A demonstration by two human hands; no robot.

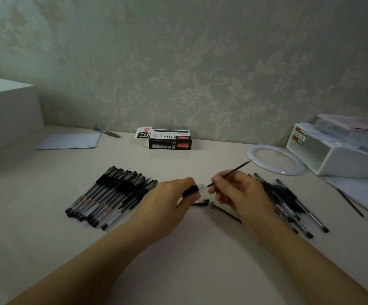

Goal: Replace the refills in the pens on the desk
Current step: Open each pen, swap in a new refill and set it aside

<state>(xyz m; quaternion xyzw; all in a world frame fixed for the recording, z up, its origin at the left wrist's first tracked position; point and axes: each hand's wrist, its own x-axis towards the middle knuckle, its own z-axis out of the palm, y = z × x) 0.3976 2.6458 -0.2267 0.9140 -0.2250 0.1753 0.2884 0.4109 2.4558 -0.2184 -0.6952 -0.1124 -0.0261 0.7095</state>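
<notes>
Two pen piles, left pile point(112, 194) and right pile point(288, 203), flank left hand point(167, 201) gripping one barrel point(193, 190) and right hand point(238, 192) pinching one refill point(233, 171); pen box point(167, 139) behind.

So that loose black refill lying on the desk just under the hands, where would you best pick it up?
Probably at the bare middle of the thin shaft of the loose refill, pinched from above. It lies flat on the desk, its near end hidden under the right hand, so only that stretch is free.

White ring point(275, 160) beside organizer point(337, 159)
</notes>
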